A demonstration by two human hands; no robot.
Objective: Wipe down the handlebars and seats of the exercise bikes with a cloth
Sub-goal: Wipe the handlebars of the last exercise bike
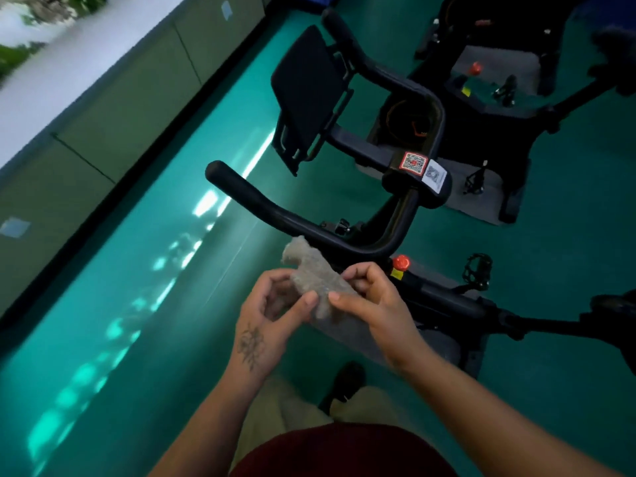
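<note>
both hands pinching a grey cloth beside the bike handlebar

pinched between both hands, the grey cloth (pixel 318 280) sits just in front of the person's body, its upper end sticking up against the near handlebar (pixel 275 215) of the closest exercise bike (pixel 430 297). the left hand (pixel 272 311), with a flower tattoo on its back, curls its fingers and thumb around the cloth's left edge. the right hand (pixel 371 297) grips the right edge, thumb and forefinger closed on the fabric. below the hands, a dark red shirt, pale trousers and a black shoe (pixel 344 383) show over the green floor (pixel 550 253).

just past the cloth, the black handlebar sweeps left to a rounded end and loops right into the stem, where a red knob (pixel 401 261) stands on the frame. two square code stickers (pixel 413 163) sit on the centre of the bars, and a dark tablet holder (pixel 306 94) tilts above them. a pedal (pixel 476 270) hangs to the right. farther off, a second bike (pixel 499 63) stands on a grey mat, and light streaks cross the floor along the grey wall (pixel 113 108) at left.
</note>
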